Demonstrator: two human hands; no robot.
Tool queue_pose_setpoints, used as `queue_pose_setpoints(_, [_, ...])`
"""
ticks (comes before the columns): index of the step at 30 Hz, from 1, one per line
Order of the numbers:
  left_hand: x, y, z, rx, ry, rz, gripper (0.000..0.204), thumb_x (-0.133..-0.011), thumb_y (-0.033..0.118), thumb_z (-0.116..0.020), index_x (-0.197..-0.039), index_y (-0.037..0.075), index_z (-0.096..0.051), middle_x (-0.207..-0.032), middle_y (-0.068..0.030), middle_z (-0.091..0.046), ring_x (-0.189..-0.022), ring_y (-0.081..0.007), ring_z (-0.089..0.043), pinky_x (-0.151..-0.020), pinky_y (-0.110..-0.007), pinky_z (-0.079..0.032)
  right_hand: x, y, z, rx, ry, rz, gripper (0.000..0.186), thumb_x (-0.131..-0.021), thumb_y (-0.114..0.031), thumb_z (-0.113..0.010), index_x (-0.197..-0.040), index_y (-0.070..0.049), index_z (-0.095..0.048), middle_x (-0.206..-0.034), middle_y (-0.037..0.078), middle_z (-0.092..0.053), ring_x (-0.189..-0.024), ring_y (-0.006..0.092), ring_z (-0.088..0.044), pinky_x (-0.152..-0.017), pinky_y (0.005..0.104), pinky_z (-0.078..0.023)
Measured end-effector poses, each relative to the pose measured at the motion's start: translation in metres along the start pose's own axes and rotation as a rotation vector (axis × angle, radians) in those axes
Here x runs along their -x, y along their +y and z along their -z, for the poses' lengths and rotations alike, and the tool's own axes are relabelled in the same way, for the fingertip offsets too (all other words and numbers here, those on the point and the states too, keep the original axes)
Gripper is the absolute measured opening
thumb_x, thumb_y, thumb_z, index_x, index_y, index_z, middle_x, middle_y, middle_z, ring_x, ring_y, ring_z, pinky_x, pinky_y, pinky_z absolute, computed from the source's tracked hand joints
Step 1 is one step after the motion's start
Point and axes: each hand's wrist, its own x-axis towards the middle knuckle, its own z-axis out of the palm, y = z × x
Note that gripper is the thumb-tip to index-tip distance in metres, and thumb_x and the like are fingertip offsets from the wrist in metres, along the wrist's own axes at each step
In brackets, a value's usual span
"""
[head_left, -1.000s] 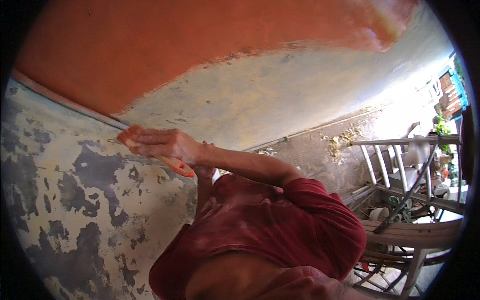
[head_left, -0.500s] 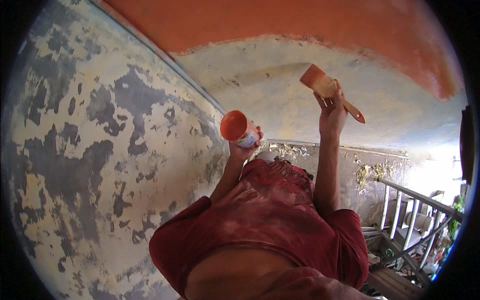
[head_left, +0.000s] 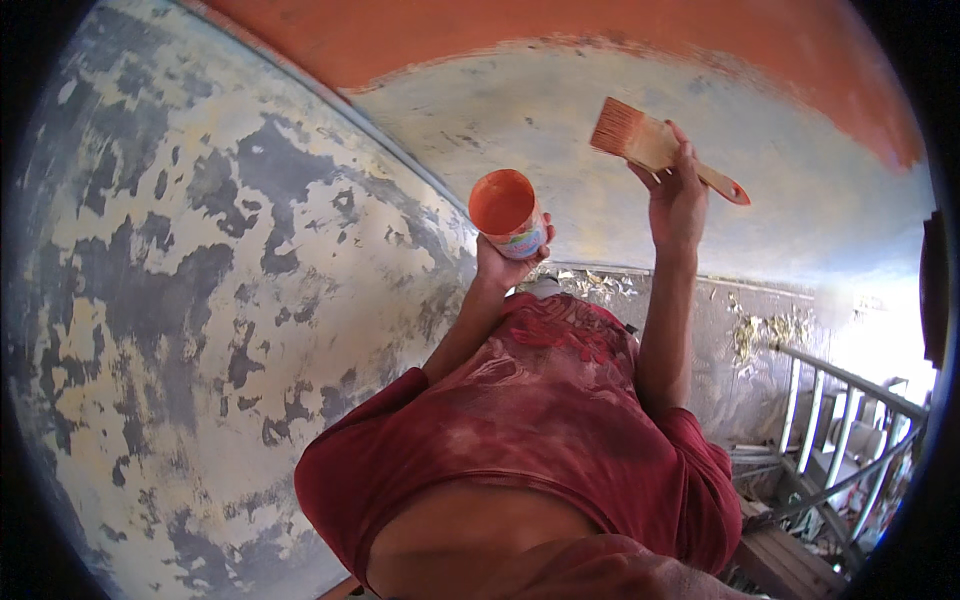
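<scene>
Orange paint (head_left: pixel 617 126) is coating the bristles of one wide, flat brush (head_left: pixel 654 145), whose pale ferrule is showing smears and whose wooden handle is ending in a small hole. The right hand (head_left: pixel 680 205) is holding it up before a pale, part-orange wall (head_left: pixel 500 115), fingers closing snugly around the ferrule's base. One can (head_left: pixel 518 234) is sitting in the left hand (head_left: pixel 505 266), fingers wrapping its lower side; its rim is tilting towards the camera and its orange interior is showing. A multicoloured label (head_left: pixel 528 243) is circling it, its print appearing too small to read. The brush is staying clear of the can, pointing its bristles leftward. One ladder (head_left: pixel 848 378) is showing at lower right.
</scene>
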Motion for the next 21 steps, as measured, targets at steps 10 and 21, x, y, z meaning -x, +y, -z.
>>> queue_pose_setpoints(10, [-0.002, 0.002, -0.009, -0.087, 0.026, 0.028, 0.061, -0.090, 0.054, -0.046, -0.134, 0.013, -0.048, -0.126, -0.0176, -0.054, -0.115, -0.0368, -0.053, -0.078, -0.047, -0.053, 0.009, 0.006, -0.003, 0.013, 0.009, -0.041, 0.029, -0.100, -0.022, -0.050, -0.116, 0.002, -0.053, -0.111, 0.014, -0.058, -0.101, 0.0280, -0.064, -0.082, 0.0458, -0.058])
queue_pose_setpoints(21, [-0.001, -0.003, 0.012, -0.029, 0.106, -0.053, 0.066, -0.091, 0.067, -0.041, -0.136, 0.020, -0.048, -0.137, -0.0110, -0.050, -0.122, -0.0334, -0.050, -0.088, -0.055, -0.047, 0.014, 0.005, -0.006, -0.015, -0.022, -0.210, 0.037, -0.099, -0.024, -0.046, -0.120, 0.006, -0.051, -0.113, 0.019, -0.058, -0.108, 0.0343, -0.060, -0.087, 0.0488, -0.055])
